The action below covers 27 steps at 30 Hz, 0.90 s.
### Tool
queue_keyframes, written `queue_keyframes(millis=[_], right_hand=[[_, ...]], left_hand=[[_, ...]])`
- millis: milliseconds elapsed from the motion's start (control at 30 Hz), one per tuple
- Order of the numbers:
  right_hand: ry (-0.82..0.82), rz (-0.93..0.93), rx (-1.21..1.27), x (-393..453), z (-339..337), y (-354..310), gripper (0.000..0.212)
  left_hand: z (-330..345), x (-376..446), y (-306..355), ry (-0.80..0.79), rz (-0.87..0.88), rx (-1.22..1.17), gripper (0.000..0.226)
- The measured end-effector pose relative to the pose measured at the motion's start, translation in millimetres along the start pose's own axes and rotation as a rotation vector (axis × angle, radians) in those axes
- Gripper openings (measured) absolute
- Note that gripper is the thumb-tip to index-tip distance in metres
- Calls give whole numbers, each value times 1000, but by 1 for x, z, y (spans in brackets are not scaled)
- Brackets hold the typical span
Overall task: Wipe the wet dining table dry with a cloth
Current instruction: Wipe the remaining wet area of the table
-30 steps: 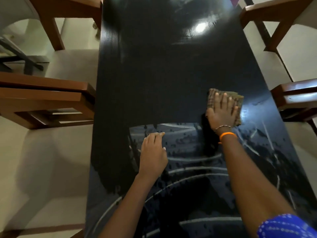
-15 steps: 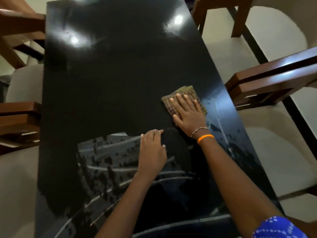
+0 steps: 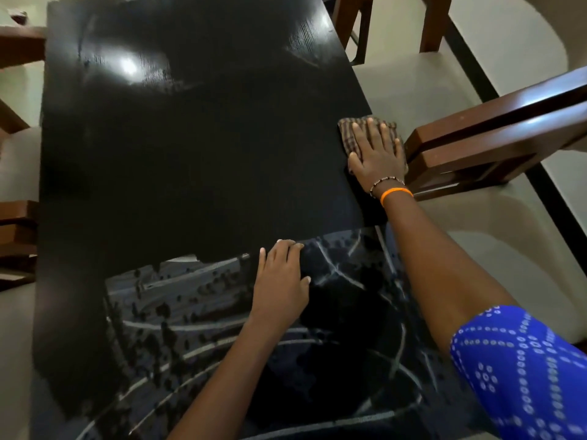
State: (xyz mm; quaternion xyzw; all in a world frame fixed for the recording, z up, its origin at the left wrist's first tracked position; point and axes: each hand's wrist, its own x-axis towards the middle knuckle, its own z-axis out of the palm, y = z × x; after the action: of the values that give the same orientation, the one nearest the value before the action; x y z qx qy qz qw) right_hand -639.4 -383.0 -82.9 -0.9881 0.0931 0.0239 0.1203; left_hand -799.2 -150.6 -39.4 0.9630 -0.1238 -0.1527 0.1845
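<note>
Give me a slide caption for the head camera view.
Right hand presses checked cloth at black table edge; left hand rests flat.

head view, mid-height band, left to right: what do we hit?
Chair on the left → black table → checked cloth under the right hand → brown chair back.

The desk was glossy black, with pale grey streaks and dark speckles across its near part. The cloth at the right edge was brown-and-tan check. An orange band circled the wrist; the sleeve was bright blue with white dots. The chair was reddish-brown wood.
</note>
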Motion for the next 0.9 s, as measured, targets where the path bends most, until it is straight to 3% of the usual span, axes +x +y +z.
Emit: queue_keyframes(millis=[167, 533, 700, 900], right_hand=[[-8, -30, 2, -23, -1, 5, 60], [-11, 61, -94, -173, 0, 29, 66], [3, 170, -83, -171, 8, -9, 67], [-22, 28, -48, -172, 37, -120, 65]], left_hand=[[2, -2, 4, 12, 0, 22, 57], [4, -7, -2, 36, 22, -59, 59], [1, -30, -24, 86, 11, -142, 64], [-12, -75, -88, 118, -78, -146, 66]])
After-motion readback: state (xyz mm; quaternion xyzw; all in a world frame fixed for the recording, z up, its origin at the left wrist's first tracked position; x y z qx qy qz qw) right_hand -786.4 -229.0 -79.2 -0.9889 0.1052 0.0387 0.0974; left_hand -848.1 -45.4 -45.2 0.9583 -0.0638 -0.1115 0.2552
